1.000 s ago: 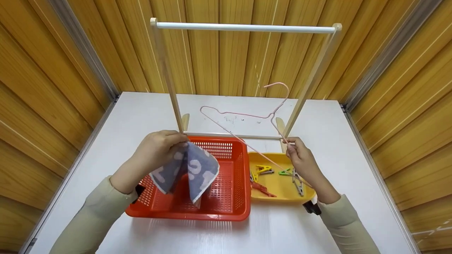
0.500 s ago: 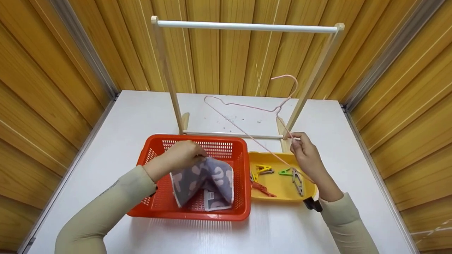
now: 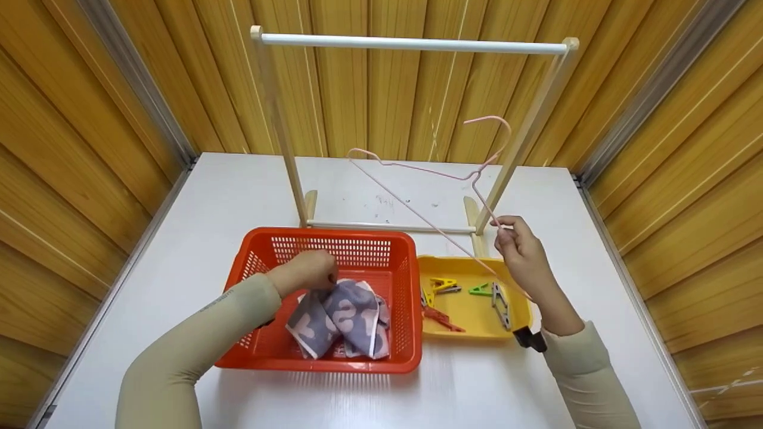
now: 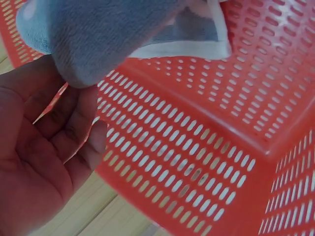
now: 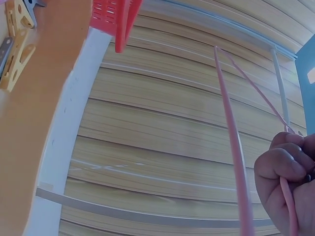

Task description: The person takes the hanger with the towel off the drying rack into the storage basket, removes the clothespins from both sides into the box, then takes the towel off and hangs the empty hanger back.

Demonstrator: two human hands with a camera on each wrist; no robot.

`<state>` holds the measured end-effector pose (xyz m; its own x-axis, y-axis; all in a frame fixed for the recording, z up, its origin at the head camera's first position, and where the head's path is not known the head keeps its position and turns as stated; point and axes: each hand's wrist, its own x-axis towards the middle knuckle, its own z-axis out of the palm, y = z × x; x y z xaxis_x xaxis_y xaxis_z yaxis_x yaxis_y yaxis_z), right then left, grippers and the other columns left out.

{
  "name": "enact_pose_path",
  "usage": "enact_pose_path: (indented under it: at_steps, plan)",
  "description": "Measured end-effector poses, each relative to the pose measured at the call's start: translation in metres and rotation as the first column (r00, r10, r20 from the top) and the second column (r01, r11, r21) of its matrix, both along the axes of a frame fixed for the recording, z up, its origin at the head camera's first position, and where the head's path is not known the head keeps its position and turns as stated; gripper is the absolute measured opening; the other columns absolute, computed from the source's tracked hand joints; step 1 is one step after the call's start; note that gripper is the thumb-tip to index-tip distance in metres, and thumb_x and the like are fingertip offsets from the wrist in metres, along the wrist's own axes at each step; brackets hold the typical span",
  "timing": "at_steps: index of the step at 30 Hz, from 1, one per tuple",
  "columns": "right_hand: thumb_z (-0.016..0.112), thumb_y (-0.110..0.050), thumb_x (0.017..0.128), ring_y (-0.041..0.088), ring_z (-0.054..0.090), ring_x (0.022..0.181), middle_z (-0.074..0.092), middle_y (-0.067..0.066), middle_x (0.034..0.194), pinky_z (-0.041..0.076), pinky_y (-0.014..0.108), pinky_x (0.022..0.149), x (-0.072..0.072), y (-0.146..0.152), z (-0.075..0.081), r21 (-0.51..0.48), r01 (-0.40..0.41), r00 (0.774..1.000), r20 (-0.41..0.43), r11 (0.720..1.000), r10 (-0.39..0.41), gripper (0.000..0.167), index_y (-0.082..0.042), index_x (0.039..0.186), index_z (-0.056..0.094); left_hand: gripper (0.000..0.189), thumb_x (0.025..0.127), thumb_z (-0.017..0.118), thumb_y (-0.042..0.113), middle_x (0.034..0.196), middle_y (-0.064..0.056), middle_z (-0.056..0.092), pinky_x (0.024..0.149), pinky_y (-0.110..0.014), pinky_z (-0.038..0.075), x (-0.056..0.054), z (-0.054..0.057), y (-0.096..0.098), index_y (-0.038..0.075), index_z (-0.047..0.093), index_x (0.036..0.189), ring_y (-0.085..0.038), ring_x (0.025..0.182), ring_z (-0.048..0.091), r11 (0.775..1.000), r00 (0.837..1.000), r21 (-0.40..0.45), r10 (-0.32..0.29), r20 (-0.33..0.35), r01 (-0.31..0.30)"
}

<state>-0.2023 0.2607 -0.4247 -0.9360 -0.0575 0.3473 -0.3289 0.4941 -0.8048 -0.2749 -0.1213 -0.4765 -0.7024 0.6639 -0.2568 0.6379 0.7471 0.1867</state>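
In the head view my left hand (image 3: 310,269) is down inside the red basket (image 3: 322,362), holding a grey-and-pink patterned towel (image 3: 351,316) by its upper part. The towel lies crumpled on the basket floor. In the left wrist view, the fingertips of that hand (image 4: 44,142) pinch a fold of the towel (image 4: 113,34). My right hand (image 3: 523,253) grips a pink wire hanger (image 3: 478,174) by one side, above the yellow tray's right end. The hanger is tilted, hook upward. In the right wrist view, curled fingers of this hand (image 5: 290,172) wrap its wire.
A wooden rack with a white top bar (image 3: 411,43) stands behind the basket. Several clothes pegs, including a red peg (image 3: 441,319) and a green peg (image 3: 480,290), lie in the yellow tray (image 3: 471,335), right beside the basket. Wood-patterned walls surround the white table (image 3: 465,387).
My left hand has lowered the towel into the basket, moving right and down, and the towel has crumpled. The right hand has shifted slightly up and right with the hanger.
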Motion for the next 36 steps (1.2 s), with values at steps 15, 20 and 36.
enact_pose_path:
  at_steps: [15, 20, 36]
  plan:
    - [0.040, -0.008, 0.110, -0.001, 0.033, 0.052, 0.042, -0.010, 0.063, 0.031, 0.016, 0.047, -0.006, 0.007, 0.020, -0.106, 0.028, 0.999, 0.042, 0.994, -0.024, 0.024, 0.010, 0.122, 0.050, 0.015, 0.088, 0.068, 0.000, 0.091, -0.011, 0.076, 0.076, -0.040, 0.057, -0.003, -0.020, 0.017, 0.005, 0.079, 0.097, -0.026, 0.078, 0.065, 0.994, 0.992, -0.015, 0.107, 0.073, -0.107]
    - [0.040, -0.009, 0.110, -0.001, 0.035, 0.051, 0.044, -0.011, 0.064, 0.033, 0.015, 0.047, -0.006, 0.013, 0.028, -0.082, 0.062, 0.998, 0.015, 0.995, -0.061, 0.025, 0.010, 0.123, 0.050, 0.021, 0.090, 0.070, 0.005, 0.107, -0.015, 0.078, 0.092, -0.048, 0.060, 0.001, 0.004, 0.019, 0.002, 0.077, 0.110, -0.033, 0.100, 0.073, 0.991, 0.994, 0.091, 0.096, 0.049, -0.100]
    - [0.041, -0.011, 0.110, -0.003, 0.037, 0.047, 0.043, -0.013, 0.062, 0.035, 0.013, 0.046, -0.013, 0.024, 0.043, -0.003, 0.220, 0.974, -0.063, 0.976, -0.220, 0.027, 0.007, 0.126, 0.053, 0.024, 0.096, 0.071, 0.015, 0.109, -0.011, 0.078, 0.090, -0.043, 0.062, 0.056, 0.077, 0.016, 0.006, 0.074, 0.118, -0.025, 0.095, 0.072, 0.914, 0.998, 0.404, 0.060, -0.036, -0.040]
